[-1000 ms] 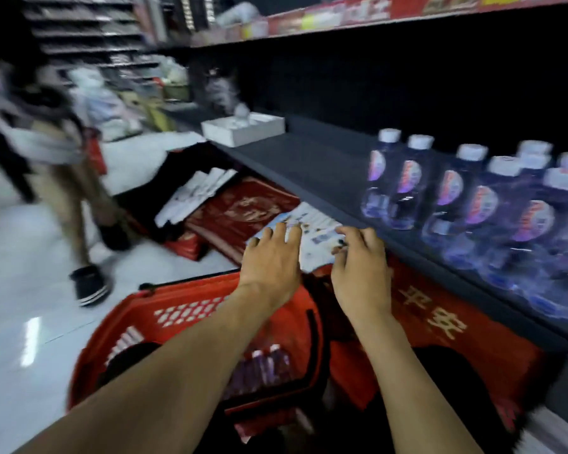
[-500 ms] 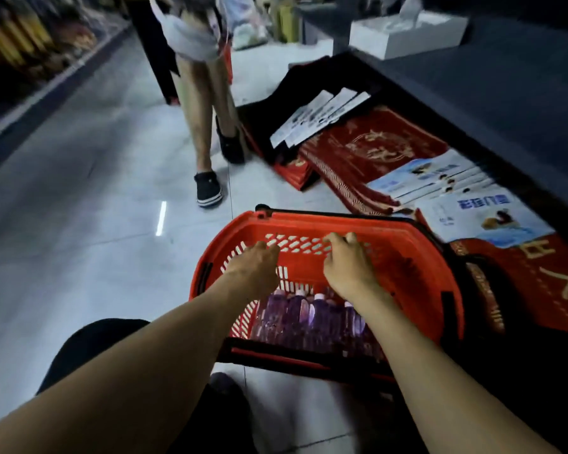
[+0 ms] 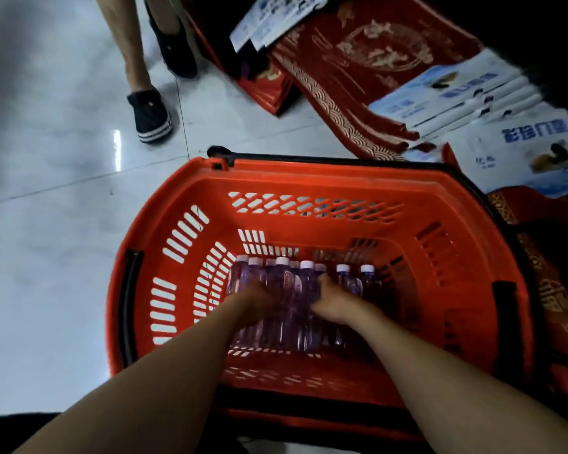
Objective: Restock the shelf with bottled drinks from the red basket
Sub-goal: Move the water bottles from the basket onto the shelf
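The clear purple plastic bottles with white caps [image 3: 304,299] stand packed tight at the bottom of the red plastic basket [image 3: 309,181], mid-frame. Pulling one could tip its neighbours. Both arms reach straight down. The left hand [image 3: 254,303] and right hand [image 3: 336,304] rest on bottles; I cannot tell either grip.

A slotted red plastic basket [image 3: 309,178] with black handles sits on the pale tiled floor. Inside, on its bottom, clear purple-tinted, white-capped plastic drink bottles [image 3: 286,283] lie clustered side by side.
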